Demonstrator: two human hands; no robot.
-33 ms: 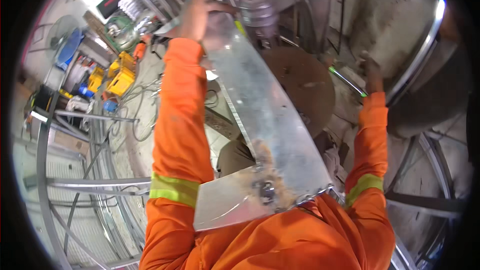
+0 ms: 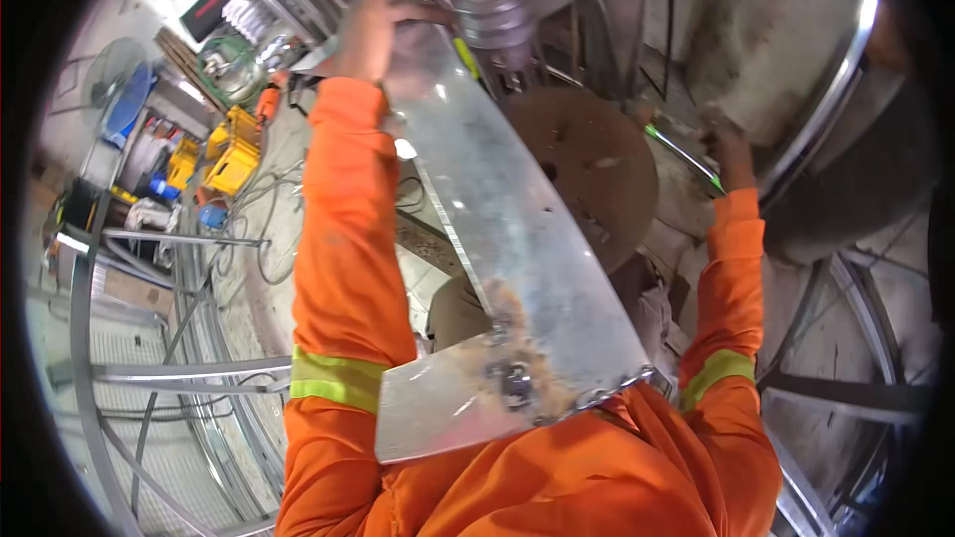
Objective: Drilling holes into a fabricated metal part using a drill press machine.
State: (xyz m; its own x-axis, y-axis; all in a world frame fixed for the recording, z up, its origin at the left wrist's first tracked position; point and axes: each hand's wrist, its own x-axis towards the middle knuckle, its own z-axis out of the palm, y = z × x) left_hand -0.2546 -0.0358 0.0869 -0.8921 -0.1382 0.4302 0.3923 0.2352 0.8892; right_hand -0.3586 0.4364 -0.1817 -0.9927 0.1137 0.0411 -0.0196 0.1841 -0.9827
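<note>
A long L-shaped sheet-metal piece (image 2: 517, 229) slants from far left down to my chest. Brown stains and a rough weld spot mark its near corner. My left hand (image 2: 383, 20) is at its far end, fingers curled over the top edge. My right hand (image 2: 731, 151) is stretched out at the right, apart from the metal piece and blurred; its fingers cannot be made out. Close beside it runs a thin shiny rod with green ends (image 2: 684, 157). A rusty brown round disc (image 2: 587, 174) lies beyond the metal piece, partly covered by it.
Yellow crates (image 2: 235, 154), a blue-and-orange tool (image 2: 211, 211) and loose cables (image 2: 264, 209) are on the floor at left. A metal frame (image 2: 189, 373) stands at near left. A large dark rounded drum (image 2: 856, 179) with a bright rim is at right.
The whole view has shifted slightly, so things appear a little further left. Both hands and the metal piece keep nearly the same places relative to each other.
</note>
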